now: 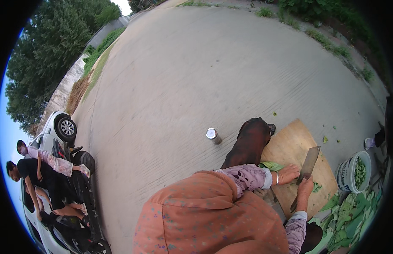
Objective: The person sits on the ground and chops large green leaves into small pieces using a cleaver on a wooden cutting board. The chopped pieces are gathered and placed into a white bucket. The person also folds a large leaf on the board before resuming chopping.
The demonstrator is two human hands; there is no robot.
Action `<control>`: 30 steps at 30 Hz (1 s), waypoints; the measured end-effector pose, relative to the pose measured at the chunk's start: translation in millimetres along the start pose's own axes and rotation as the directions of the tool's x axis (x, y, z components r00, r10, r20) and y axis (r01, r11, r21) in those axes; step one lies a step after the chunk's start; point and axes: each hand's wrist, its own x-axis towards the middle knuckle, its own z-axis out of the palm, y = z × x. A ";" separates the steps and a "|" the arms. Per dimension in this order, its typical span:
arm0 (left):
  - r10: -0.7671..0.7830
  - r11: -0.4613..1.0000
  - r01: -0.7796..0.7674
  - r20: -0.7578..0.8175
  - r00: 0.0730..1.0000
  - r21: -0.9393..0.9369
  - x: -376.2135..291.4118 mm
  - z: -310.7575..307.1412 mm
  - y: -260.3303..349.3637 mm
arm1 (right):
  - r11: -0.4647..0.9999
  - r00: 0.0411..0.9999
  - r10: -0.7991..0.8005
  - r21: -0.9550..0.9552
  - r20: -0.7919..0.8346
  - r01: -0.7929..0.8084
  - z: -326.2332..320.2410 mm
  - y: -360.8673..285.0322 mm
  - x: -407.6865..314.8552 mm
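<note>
My right hand (305, 189) is closed on the handle of a cleaver (310, 161), whose broad metal blade rises over a wooden board (287, 139). Beside it my left hand (287, 174), with a bracelet at the wrist, rests on the board near the blade. Large green leaves (272, 165) lie under and behind the left hand; whether its fingers grip them is hidden. A few cut green pieces (316, 187) lie on the board just right of the cleaver.
A white bucket (343, 173) of chopped greens stands right of the board, above a heap of broad leaves (350, 212). A metal canister (213, 136) stands on the concrete. At far left are people on a motor scooter (85, 193) and a white car (50, 130).
</note>
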 end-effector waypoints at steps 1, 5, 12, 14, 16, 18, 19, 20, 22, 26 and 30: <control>0.001 1.000 -0.001 0.013 1.000 0.008 -0.1 -0.4 -1.5 | 0.999 0.999 -0.022 0.024 -0.025 0.023 -0.9 1.0 0.2; -0.089 0.995 0.091 0.049 0.995 -0.047 -2.3 6.3 -12.0 | 0.995 0.999 -0.055 -0.083 0.004 0.055 -18.9 -20.3 -12.6; -0.122 0.988 0.120 -0.015 0.992 -0.096 -2.1 9.8 -9.8 | 0.990 0.995 -0.072 -0.120 0.063 0.079 -29.1 -36.3 -28.4; -0.101 0.990 0.097 -0.038 0.994 -0.097 -3.0 8.9 -9.6 | 0.990 0.995 -0.064 -0.120 0.077 0.073 -26.5 -35.0 -28.4; -0.062 0.994 0.055 -0.067 0.996 -0.099 -1.5 7.9 -7.2 | 0.990 0.995 -0.036 -0.130 0.095 0.048 -20.8 -27.5 -27.1; -0.054 0.992 0.047 -0.055 0.997 -0.120 0.4 6.9 -6.6 | 0.990 0.994 -0.020 -0.136 0.109 0.035 -17.4 -25.0 -21.3; -0.049 0.991 0.042 -0.049 0.998 -0.129 0.4 6.7 -6.2 | 0.990 0.993 -0.013 -0.138 0.116 0.029 -16.2 -26.2 -18.2; -0.043 0.991 0.038 -0.039 0.998 -0.126 0.1 6.7 -5.3 | 0.989 0.992 0.006 -0.146 0.127 0.013 -14.5 -27.7 -15.5; -0.029 0.994 0.027 -0.018 0.999 -0.106 -2.4 7.8 -10.1 | 0.988 0.988 0.032 -0.151 0.148 -0.010 -12.5 -37.0 -10.2; 0.008 0.999 -0.009 -0.017 1.000 -0.044 -6.2 7.9 -10.1 | 0.995 0.998 -0.054 -0.086 0.041 0.057 1.2 -19.9 -7.3; 0.023 0.999 -0.024 0.036 0.999 0.034 -6.2 -3.2 -0.3 | 0.999 0.998 -0.033 -0.017 -0.044 0.032 0.7 1.3 -4.9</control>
